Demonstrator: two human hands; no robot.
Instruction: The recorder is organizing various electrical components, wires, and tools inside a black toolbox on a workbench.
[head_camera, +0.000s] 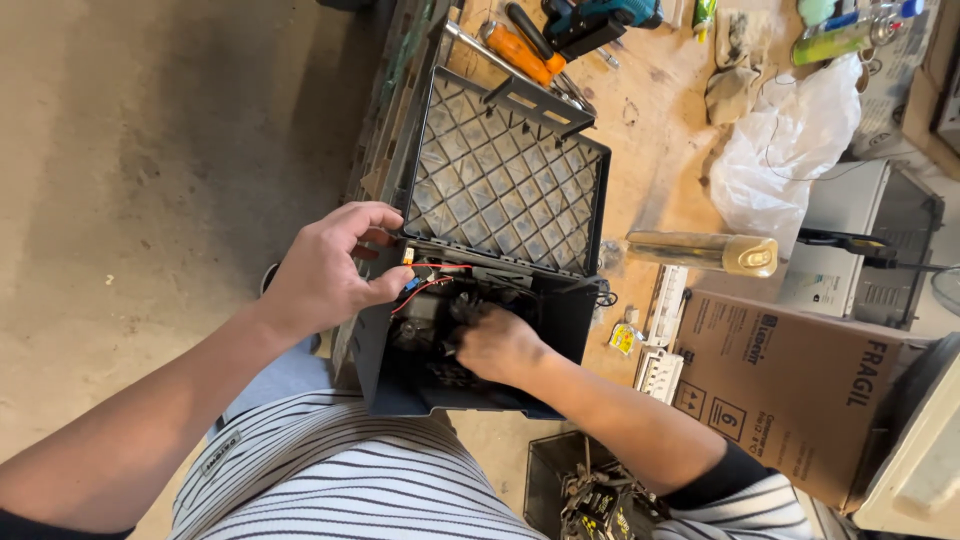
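Note:
A dark plastic case (560, 320) stands open at the workbench's near edge, its ribbed, lattice-patterned lid (505, 175) tilted up and away. My left hand (330, 265) pinches the case's left rim beside red wires with a blue connector (415, 283). My right hand (498, 345) reaches down inside the case among black parts and wiring, fingers curled; what they grip is hidden. My striped shirt fills the bottom of the view.
On the wooden bench (650, 130) lie an orange-handled screwdriver (520, 52), a cordless drill (595, 20), a clear tube with a tan cap (700, 252), a white plastic bag (785, 150), a cardboard box (790, 385) and white terminal strips (662, 340). A crate of metal parts (590, 490) sits below. Concrete floor lies left.

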